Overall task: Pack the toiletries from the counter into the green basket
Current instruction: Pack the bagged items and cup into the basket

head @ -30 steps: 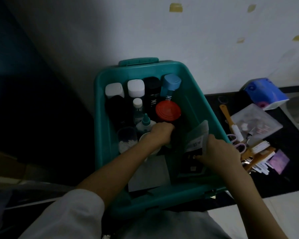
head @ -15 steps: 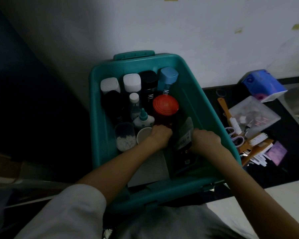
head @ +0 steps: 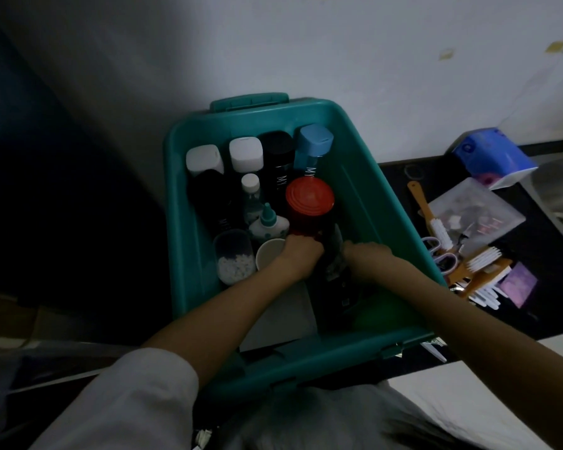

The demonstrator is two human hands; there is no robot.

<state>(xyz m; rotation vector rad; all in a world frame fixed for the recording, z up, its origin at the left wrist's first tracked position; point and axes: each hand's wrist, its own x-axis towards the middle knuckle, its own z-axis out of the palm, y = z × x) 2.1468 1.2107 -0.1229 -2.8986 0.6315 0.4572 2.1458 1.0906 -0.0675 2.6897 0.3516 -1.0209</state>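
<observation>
Green basket [head: 176, 222]: stood against a pale wall with both hands inside it; its handle [head: 249, 100] was on the side farthest from the hands.
Packet [head: 337, 274]: dark and flat, it stood on edge in the basket between the two hands. Its long axis ran from the wrists towards the jar [head: 309, 198]. The print was too dim to read.
Right hand [head: 368, 258]: knuckles up, fingers curled onto the packet's upper edge and holding it. The forearm crossed the basket's near right corner.
Left hand [head: 301, 254]: knuckles up, fingers curled under at the foot of the jar. The tips were hidden, so whether it gripped anything could not be told.
Beyond the left hand: the jar stood upright, red lid up, touching the knuckles. Behind it stood a row of bottles [head: 246, 154], caps up: two white, one black, one blue.
Left of the left hand: a white cup [head: 268, 254] just beside it, then a clear tub [head: 234, 258] holding white bits. A teal-tipped dropper [head: 268, 222] stood past the cup.
Under the left forearm: a white sheet [head: 283, 313] lay flat on the basket floor.
Right of the right hand: outside the basket, a dark counter [head: 533, 254] held scissors [head: 442, 254], a brush [head: 426, 209], a clear bag [head: 475, 212] and a blue pack [head: 491, 157].
</observation>
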